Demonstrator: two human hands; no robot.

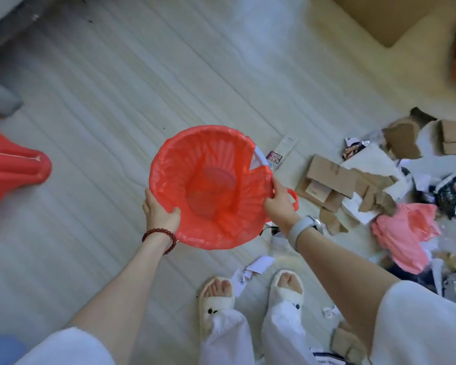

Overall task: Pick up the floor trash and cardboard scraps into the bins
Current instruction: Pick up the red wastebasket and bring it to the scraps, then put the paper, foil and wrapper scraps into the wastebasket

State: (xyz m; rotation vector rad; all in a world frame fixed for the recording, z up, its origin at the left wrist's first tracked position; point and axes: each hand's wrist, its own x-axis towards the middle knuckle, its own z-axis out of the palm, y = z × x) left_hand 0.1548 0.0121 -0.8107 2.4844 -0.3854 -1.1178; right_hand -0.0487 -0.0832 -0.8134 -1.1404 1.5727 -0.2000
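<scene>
This looks like a room in a home. Pale wood-grain plank flooring (pixel 111 101) fills most of the frame, and the grey padded edge of a sofa or similar furniture (pixel 0 97) sits at the upper left. At the bottom, the person wears soft cream open-toe house slippers (pixel 216 299). Torn brown cardboard packaging (pixel 329 180) litters the right side.

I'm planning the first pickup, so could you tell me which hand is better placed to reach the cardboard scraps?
Probably the right hand: the cardboard scraps lie on its side of the red-lined bin, while the left hand grips the opposite rim.
</scene>
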